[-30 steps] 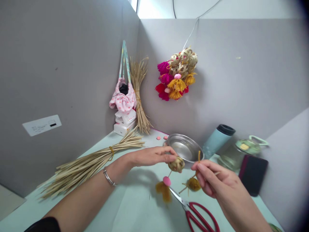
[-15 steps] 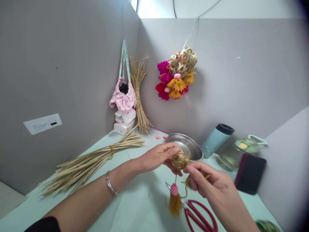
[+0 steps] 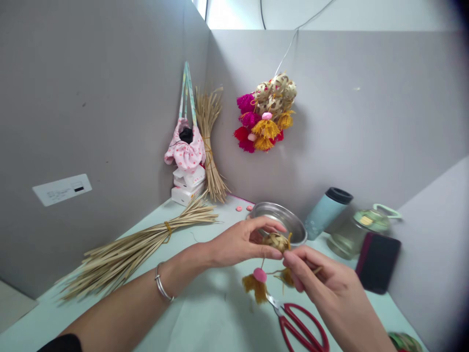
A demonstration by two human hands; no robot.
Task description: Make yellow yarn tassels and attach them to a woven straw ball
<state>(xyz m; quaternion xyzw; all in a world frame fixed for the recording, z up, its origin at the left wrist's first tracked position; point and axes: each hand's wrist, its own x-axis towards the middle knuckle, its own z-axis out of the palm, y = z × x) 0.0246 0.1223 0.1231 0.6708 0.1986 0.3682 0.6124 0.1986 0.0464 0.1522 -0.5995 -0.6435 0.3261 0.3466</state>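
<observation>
My left hand (image 3: 252,239) is closed around a small woven ball (image 3: 275,241), thumb along its lower side and fingers over the top. At the ball's right edge, my right hand (image 3: 315,271) pinches mustard-coloured yarn (image 3: 288,240); its fingertips meet my left thumb. Below the ball hangs a pink bead (image 3: 260,275) with a mustard tassel (image 3: 256,289). Another mustard yarn tuft (image 3: 287,277) shows beneath my right fingers. Red-handled scissors (image 3: 300,327) lie on the table under the hands, their blade tips partly hidden by the tassel.
A steel bowl (image 3: 298,234) stands just behind the hands. Blue tumbler (image 3: 328,212), green jug (image 3: 361,230) and phone (image 3: 379,264) are at right. A tied straw bundle (image 3: 139,244) lies left. Tasselled woven balls (image 3: 274,98) hang on the wall; two pink beads (image 3: 239,209) sit behind.
My left hand has turned, its thumb moving from the ball's top to its lower side. The pink bead and tassel have swung up and left. My right hand keeps its pinch.
</observation>
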